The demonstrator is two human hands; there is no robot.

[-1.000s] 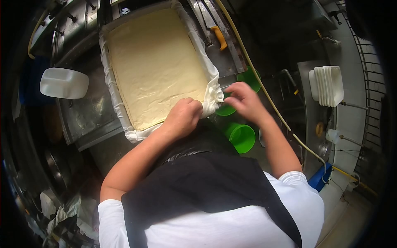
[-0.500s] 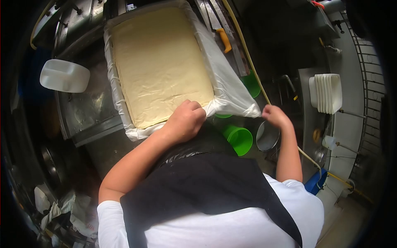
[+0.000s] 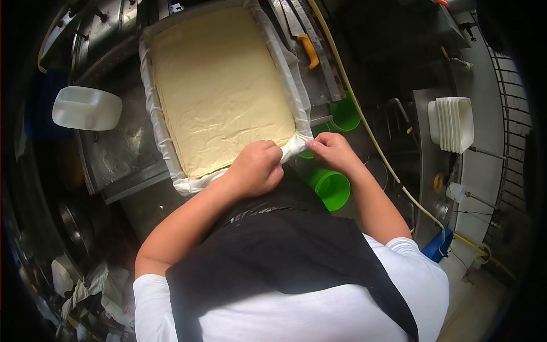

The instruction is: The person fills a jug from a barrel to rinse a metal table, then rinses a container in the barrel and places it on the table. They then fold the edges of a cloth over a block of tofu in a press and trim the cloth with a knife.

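A wide slab of pale yellow curd or dough (image 3: 222, 85) fills a rectangular tray lined with white cloth (image 3: 160, 122). At the near edge of the tray, my left hand (image 3: 257, 166) is closed on the gathered cloth close to the near right corner. My right hand (image 3: 333, 151) pinches the cloth just right of that same corner, thumb against fingers. Between the two hands the cloth is bunched and twisted. Its right side lies folded against the tray's edge. The slab's surface is smooth with a few wrinkles near the front.
A knife with a yellow handle (image 3: 308, 51) lies right of the tray. Green buckets (image 3: 332, 191) stand below the right hand. A yellowish hose (image 3: 364, 117) runs down the right side. White containers (image 3: 453, 124) are stacked farther right; a white plastic jug (image 3: 87, 108) sits at left.
My right hand has moved left, from holding the cloth stretched outward to the tray's corner. The stretched cloth has drawn in against the tray. My left hand stays almost in place.
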